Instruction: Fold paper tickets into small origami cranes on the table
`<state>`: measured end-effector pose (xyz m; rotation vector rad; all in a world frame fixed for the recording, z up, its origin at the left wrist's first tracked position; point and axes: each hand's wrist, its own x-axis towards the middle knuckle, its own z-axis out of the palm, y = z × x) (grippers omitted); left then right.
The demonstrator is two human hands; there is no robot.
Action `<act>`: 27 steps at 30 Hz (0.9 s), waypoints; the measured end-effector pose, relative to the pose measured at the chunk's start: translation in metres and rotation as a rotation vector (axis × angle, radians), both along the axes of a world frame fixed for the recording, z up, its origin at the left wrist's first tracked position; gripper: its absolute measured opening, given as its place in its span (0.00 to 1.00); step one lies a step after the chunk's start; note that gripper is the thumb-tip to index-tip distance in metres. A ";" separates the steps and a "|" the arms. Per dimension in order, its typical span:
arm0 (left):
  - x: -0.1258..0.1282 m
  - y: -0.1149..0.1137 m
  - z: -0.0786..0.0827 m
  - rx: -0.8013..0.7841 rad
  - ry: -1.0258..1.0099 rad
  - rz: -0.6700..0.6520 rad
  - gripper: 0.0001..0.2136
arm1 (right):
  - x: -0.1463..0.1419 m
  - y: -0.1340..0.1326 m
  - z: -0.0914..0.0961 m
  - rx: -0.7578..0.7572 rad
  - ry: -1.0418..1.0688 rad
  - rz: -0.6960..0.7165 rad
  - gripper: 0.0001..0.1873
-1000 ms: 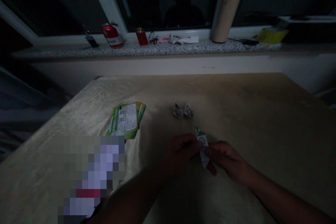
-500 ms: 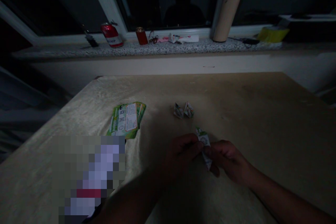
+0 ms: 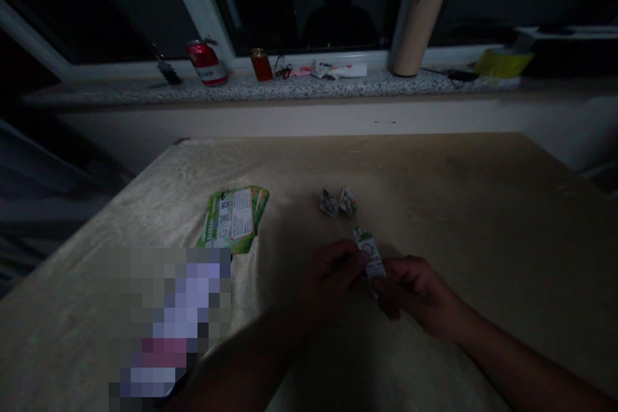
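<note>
Between my two hands is a narrow folded strip of printed paper (image 3: 369, 251), white and grey with a green end pointing away from me. My left hand (image 3: 335, 270) pinches its left edge between thumb and fingers. At the near end, my right hand (image 3: 410, 286) closes its thumb and fingers on the same strip. Just beyond the hands, two small folded paper pieces (image 3: 347, 201) stand side by side on the table. A pile of green printed leaflets (image 3: 232, 219) lies to the left.
A pale cloth covers the table (image 3: 458, 206). Near its left side is a pixelated area (image 3: 178, 315). On the window sill stand a red can (image 3: 206, 63), a small reddish jar (image 3: 261, 65), a tall cardboard tube (image 3: 425, 13) and a yellow item (image 3: 503, 63).
The paper strip has turned so its printed face shows wider and flatter. My right hand's fingers have shifted to its lower end; my left hand has moved slightly.
</note>
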<state>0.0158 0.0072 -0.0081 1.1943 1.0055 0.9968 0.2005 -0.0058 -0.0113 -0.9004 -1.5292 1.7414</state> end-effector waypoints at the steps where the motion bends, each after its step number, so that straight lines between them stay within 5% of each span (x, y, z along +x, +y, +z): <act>1: 0.000 0.000 -0.001 0.000 0.000 0.008 0.18 | 0.000 0.000 0.000 0.003 -0.001 -0.002 0.21; 12: -0.001 -0.001 0.004 0.223 0.333 0.074 0.12 | -0.007 -0.001 0.000 0.302 -0.351 -0.273 0.13; 27: -0.005 0.002 0.004 0.248 0.318 -0.108 0.11 | -0.002 0.000 -0.001 0.425 -0.347 -0.214 0.12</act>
